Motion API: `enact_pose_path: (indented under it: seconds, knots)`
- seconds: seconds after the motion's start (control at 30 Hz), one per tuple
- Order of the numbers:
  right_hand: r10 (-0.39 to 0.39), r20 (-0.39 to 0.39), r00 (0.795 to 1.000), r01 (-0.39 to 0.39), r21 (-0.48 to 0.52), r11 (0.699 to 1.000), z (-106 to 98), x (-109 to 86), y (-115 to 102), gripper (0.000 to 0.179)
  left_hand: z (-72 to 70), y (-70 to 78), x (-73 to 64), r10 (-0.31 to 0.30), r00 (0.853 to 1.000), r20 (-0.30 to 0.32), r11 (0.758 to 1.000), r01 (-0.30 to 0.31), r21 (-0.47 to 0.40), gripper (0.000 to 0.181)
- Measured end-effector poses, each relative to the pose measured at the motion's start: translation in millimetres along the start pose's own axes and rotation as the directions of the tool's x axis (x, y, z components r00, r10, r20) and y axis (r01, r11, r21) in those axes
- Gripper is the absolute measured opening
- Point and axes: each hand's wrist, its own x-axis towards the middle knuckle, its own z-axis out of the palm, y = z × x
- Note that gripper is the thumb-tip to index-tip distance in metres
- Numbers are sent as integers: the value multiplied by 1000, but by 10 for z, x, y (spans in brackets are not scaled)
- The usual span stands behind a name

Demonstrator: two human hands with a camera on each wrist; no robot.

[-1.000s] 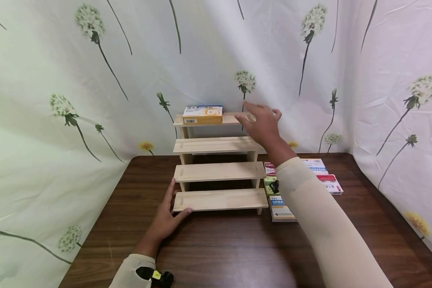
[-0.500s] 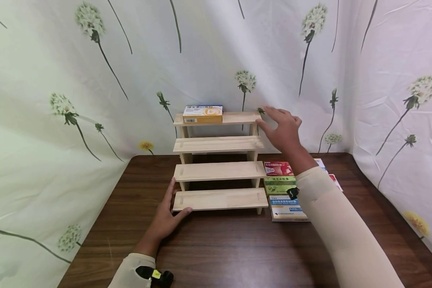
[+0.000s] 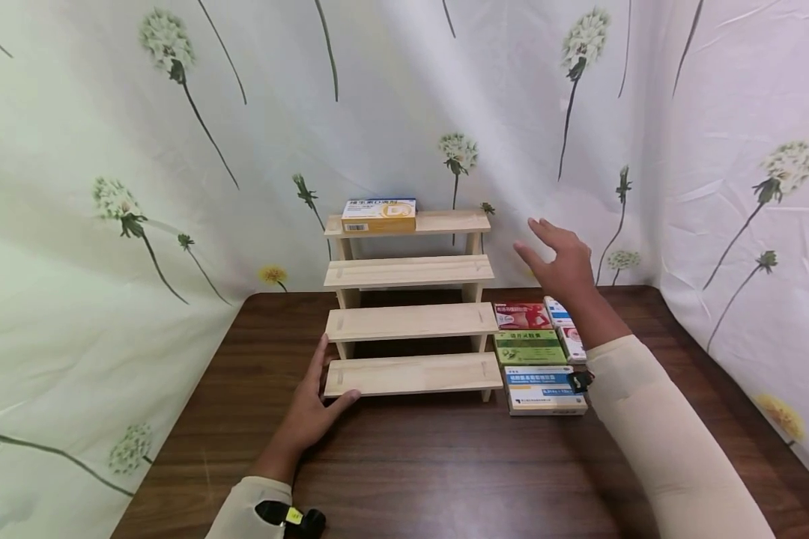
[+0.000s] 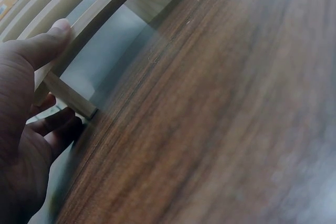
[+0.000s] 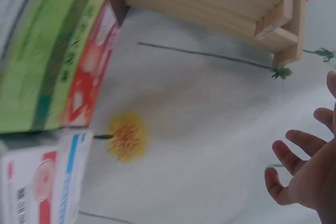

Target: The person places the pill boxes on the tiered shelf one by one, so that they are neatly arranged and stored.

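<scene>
A pale wooden stepped display rack [image 3: 411,322] stands on the table. My left hand [image 3: 310,408] holds its lower left corner; in the left wrist view the thumb [image 4: 61,27] lies on the front board's edge and the other fingers bend around the side. On the top step, toward the left, lies a white and orange medicine box [image 3: 379,215]. My right hand [image 3: 565,262] is raised to the right of the rack, fingers spread and holding nothing. Below it lie a red medicine box [image 3: 522,316], a green one [image 3: 531,347] and a blue and white one [image 3: 546,389].
Two more white boxes, one with blue [image 3: 558,311] and one with red [image 3: 571,344], lie partly hidden by the right forearm. A curtain [image 3: 391,97] printed with dandelions hangs behind and beside the dark wooden table [image 3: 431,471].
My right hand has moved from over the top step out to the right and slightly down, uncovering the medicine boxes on the table. My left hand and the rack have stayed put.
</scene>
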Motion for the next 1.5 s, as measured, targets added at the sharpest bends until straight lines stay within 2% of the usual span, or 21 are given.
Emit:
enact_pose_path:
  seconds: [0.33,0.63,0.93,1.03,1.23,1.5]
  knots:
    - [109,93,990,-109,-3,994,-78,-207,285,68,-4,-26,17,25,1000,-2,999,-25,-29,118]
    - [111,114,987,-105,-53,993,-169,-386,510,71,0,-33,6,11,1000,9,999,-11,-43,117]
    - [154,184,971,-135,-112,985,-314,-549,780,77,-1,-21,2,1,1000,8,1000,-1,-31,117]
    - [176,208,962,-152,-126,980,-359,-587,872,82,1,-22,0,5,1000,8,1000,-4,-31,117]
    - [254,280,926,-217,-157,964,-478,-679,1046,96,16,-25,-2,2,1000,8,1000,-2,-21,117]
    - [287,358,888,-253,-139,957,-603,-823,1215,97,10,-34,-11,-12,1000,-3,1000,12,-5,117]
